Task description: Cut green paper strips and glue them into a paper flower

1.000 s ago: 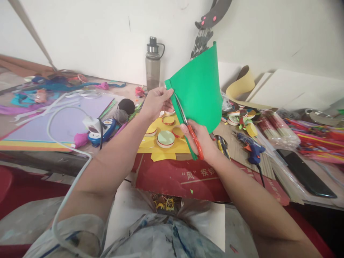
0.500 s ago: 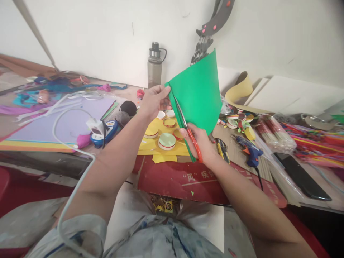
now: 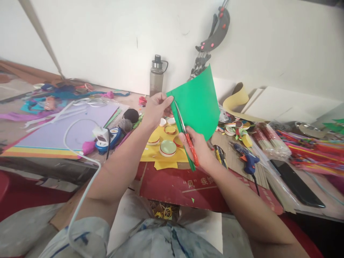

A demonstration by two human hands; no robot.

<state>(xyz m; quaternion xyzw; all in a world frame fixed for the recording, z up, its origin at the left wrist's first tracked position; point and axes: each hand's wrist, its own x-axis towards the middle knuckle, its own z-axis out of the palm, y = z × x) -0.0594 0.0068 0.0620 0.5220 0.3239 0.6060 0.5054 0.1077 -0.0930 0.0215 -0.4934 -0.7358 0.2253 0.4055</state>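
A sheet of green paper (image 3: 197, 102) is held up over the table, slightly curved. My left hand (image 3: 158, 109) pinches its upper left corner between thumb and fingers. My right hand (image 3: 197, 147) grips a pair of red-handled scissors (image 3: 191, 147), whose blades lie along the sheet's left edge and point up toward my left hand. A narrow green strip, partly cut from the sheet, hangs down beside the scissors. Below the hands, round paper pieces (image 3: 168, 147) with pale green or white tops and red rims rest on yellow sheets (image 3: 166, 165).
A grey bottle (image 3: 156, 79) stands by the wall. At right lie a yellow utility knife (image 3: 221, 156), a blue glue gun (image 3: 250, 159) and a black phone (image 3: 297, 183). Stacked coloured paper (image 3: 67, 129) and a blue-and-white power socket (image 3: 107, 139) with a white cable are at left.
The camera has tilted up a little, so the scene sits lower. The scissors' blades have closed somewhat along the green paper's edge. Both hands keep their holds.
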